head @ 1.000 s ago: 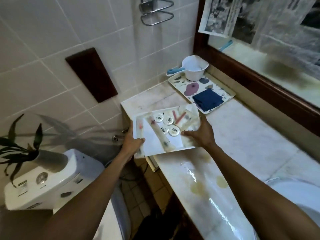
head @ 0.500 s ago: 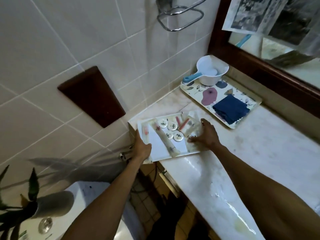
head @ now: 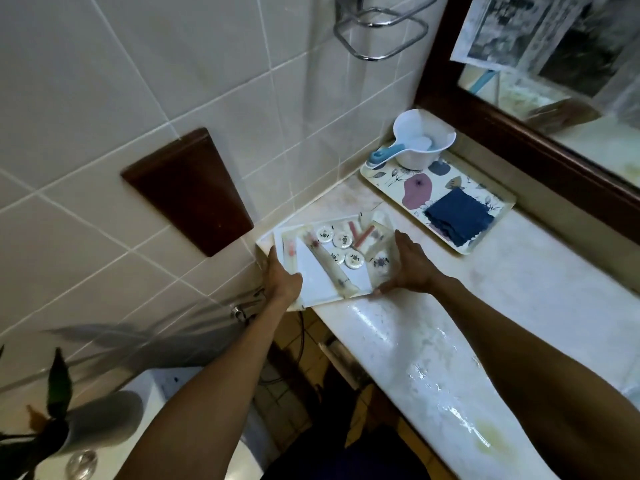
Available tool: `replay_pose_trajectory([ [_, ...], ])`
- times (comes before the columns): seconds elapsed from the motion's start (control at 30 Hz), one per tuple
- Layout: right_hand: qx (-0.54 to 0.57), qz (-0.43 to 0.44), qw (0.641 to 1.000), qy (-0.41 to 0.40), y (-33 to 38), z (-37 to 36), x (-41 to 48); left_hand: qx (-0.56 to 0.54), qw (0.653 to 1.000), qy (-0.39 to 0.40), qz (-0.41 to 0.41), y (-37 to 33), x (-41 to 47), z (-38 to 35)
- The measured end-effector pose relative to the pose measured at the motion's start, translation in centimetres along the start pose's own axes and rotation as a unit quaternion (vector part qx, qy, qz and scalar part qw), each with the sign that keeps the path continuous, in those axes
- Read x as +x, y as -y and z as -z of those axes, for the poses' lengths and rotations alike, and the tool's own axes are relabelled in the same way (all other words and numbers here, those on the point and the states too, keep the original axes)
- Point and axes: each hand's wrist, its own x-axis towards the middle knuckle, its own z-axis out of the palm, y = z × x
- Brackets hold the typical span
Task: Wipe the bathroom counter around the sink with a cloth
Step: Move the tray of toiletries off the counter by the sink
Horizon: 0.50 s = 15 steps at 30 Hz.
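Our left hand (head: 282,284) and right hand (head: 410,266) grip opposite edges of the white toiletries tray (head: 313,284), fingers curled on its rim, at the desk's (head: 519,306) far corner. The folded blue cloth (head: 459,216) lies on the floral tray (head: 391,174), beside a white scoop (head: 420,142).

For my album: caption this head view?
Both hands grip a white toiletries tray at the counter end.
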Motion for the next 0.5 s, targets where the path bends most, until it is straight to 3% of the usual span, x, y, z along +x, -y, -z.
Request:
replay_pose_trajectory([
  [0.2, 0.002, 0.001, 1.000, -0.015, 0.0, 0.0, 0.4, 0.015, 1.000, -0.014, 0.024, -0.6, 0.0, 0.1],
  [0.5, 0.064, -0.084, 0.986, -0.127, 0.0, 0.5, 4.8, 0.027, 0.998, -0.003, 0.050, -1.8, 1.7, 0.9],
])
